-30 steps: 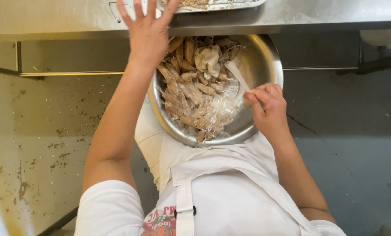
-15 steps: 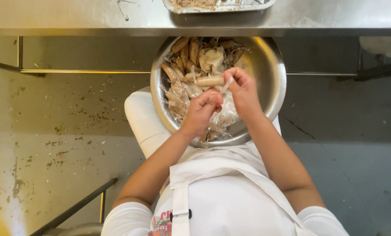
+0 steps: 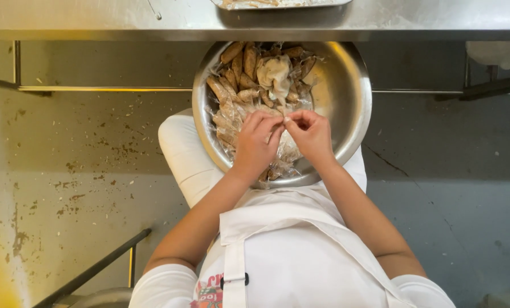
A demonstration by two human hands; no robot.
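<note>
A big shiny metal bowl [image 3: 346, 102] is held on the lap, just under the edge of a steel table [image 3: 95, 20]. The bowl is filled on its left side with brown finger-shaped sausages [image 3: 238, 74] wrapped in clear plastic film [image 3: 289, 154]. Most of them are laid with their long way pointing up and away from the body, a little fanned out. A crumpled pale lump of wrap [image 3: 275, 71] is seen on top of the pile.

Both hands are held over the near half of the bowl, close together, fingertips almost touching. The left hand [image 3: 258, 145] is curled with its fingers bent in, and the right hand [image 3: 312, 134] is pinched at the thumb and first finger. Something small and pale is gripped between the two hands — it looks like a bit of the clear film, but what is held cannot be told for sure, since it is mostly hidden by the fingers.

The pile lies right under and just beyond the hands, toward the table. The left hand is nearer to the sausages — the right is over the barer side of the bowl.

A white apron [image 3: 300, 256] is worn. A metal tray [image 3: 278, 4] is seen at the top, on the table. The floor [image 3: 84, 171] is spotted with crumbs.
</note>
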